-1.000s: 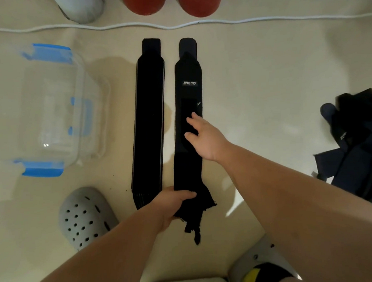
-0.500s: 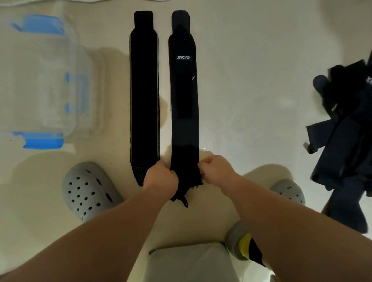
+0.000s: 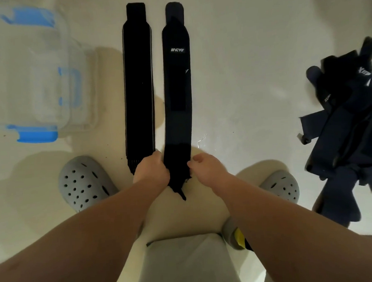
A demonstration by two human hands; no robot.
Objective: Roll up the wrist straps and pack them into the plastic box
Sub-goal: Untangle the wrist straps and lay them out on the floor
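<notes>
Both of my hands are at the near end of the branded wrist strap (image 3: 177,98). It lies flat and unrolled on the pale floor (image 3: 252,72), running straight away from me, white logo toward the far end.

Left hand (image 3: 152,170): fingers curled into a loose fist, gripping the strap's left edge.
Right hand (image 3: 206,169): fingers curled, pinching the right edge directly opposite.
The strap's frayed tail pokes out between the two hands toward me. No roll is formed at this end yet.

Second wrist strap (image 3: 138,89): plain black, grey-edged, also flat at full length. It lies parallel to the first and just to its left, with a narrow gap of floor between them. Its near end sits beside my left hand; I cannot tell whether they touch.

Plastic box (image 3: 26,73): clear, on the floor at far left, well apart from both straps. Blue latches (image 3: 37,134) are visible on its near, far and right sides. I cannot make out any contents.

Heap of dark straps (image 3: 348,128): tangled, at the right edge, some with white print.

Grey perforated clogs: left clog (image 3: 84,183) is near left of the hands, right clog (image 3: 280,186) near right.
</notes>
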